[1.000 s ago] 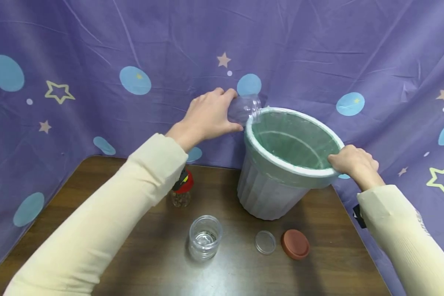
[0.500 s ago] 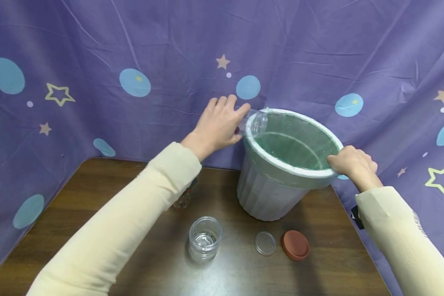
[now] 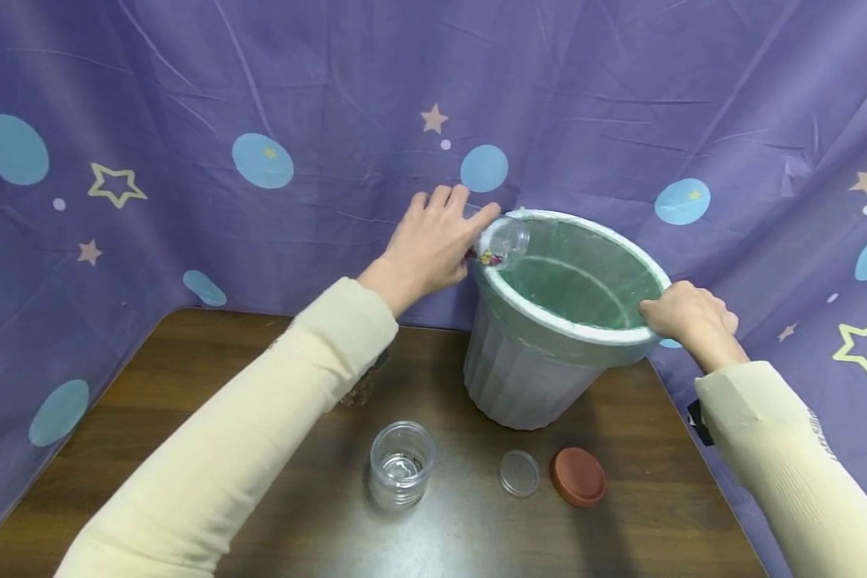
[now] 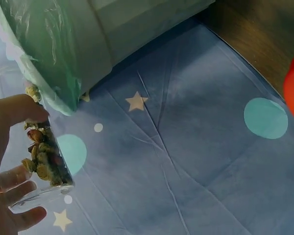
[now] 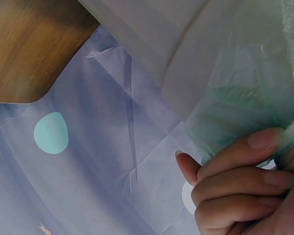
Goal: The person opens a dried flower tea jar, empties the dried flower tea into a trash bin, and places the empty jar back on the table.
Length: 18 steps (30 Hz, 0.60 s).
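Note:
My left hand [image 3: 433, 241] grips a clear jar [image 3: 514, 234] by its body, tipped on its side with its mouth over the left part of the rim of a grey ribbed bin [image 3: 516, 381]. Dried flower buds [image 4: 43, 156], yellowish and reddish, lie inside the jar in the left wrist view. A thin green bag [image 3: 585, 277] lines the bin and folds over its edge. On the bin's right side, my right hand [image 3: 694, 315] holds the rim, fingers curled round the outside [image 5: 240, 188]. The bin leans toward me on the table.
An uncovered clear jar [image 3: 401, 470] stands on the wooden table [image 3: 318, 514]. To its right lie a clear disc-shaped lid [image 3: 518, 474] and a reddish-brown lid [image 3: 578, 477]. Another container with brown contents [image 3: 357, 392] is mostly hidden by my left sleeve. A purple patterned cloth [image 3: 332, 104] hangs behind.
My left hand has moved right and slightly down, bringing the jar's mouth over the bin rim. Coloured buds now show near its mouth. My right hand keeps its hold on the rim.

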Tool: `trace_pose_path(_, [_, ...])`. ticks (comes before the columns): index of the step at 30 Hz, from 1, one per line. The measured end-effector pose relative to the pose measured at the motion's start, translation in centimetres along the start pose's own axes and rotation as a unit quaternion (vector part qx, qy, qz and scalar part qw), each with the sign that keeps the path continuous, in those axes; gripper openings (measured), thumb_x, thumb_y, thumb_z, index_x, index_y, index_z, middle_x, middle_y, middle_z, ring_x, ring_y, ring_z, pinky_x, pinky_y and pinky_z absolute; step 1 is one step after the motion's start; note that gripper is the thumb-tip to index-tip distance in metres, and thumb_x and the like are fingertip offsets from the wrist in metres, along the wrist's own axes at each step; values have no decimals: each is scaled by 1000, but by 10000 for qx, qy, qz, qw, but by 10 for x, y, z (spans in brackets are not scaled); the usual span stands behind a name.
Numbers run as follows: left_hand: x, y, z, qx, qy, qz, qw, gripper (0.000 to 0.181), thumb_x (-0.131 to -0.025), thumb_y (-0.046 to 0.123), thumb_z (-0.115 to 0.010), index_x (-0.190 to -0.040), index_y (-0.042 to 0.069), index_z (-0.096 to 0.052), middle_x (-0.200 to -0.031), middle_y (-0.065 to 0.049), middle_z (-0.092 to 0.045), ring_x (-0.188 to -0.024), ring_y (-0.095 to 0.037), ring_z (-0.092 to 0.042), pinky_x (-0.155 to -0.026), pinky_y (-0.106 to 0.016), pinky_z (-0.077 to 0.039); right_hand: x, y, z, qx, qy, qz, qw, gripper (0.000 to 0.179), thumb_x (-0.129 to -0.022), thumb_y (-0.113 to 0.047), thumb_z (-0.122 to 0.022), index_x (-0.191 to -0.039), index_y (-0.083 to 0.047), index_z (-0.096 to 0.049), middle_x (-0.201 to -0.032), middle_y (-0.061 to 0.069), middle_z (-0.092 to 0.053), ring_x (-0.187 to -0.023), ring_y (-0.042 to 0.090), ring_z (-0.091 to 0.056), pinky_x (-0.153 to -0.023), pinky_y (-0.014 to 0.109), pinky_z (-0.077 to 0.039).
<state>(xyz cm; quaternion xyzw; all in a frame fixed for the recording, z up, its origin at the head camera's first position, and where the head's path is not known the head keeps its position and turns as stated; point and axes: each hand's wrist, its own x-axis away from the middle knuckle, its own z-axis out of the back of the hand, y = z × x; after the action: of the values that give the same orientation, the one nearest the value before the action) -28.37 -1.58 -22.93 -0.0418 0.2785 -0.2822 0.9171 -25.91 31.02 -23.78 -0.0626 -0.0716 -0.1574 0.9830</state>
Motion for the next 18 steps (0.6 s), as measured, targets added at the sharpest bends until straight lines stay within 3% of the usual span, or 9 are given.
trace_pose_path(11, [0,7,-1,-425,399,-333,9977,56,-86,11,-64,-138,23,-46,-131,-18,-54,-124,-37,-52,-113,-61,-31,0,-1,0,-7,6,14,10000,51,-89,-37,-40,-107,9,-54,-119,37,-51,-112,55,-49,-80,58,-44])
trace_pose_path(18, [-2,10,-1,-523,586,-529,9955,58,-85,13,-68,-138,26,-47,-129,-15,-55,-126,-35,-49,-117,-60,-26,1,0,0,-22,2,29,10000,52,-89,-37,-40,-109,10,-53,-120,38,-50,-113,56,-49,-79,58,-44])
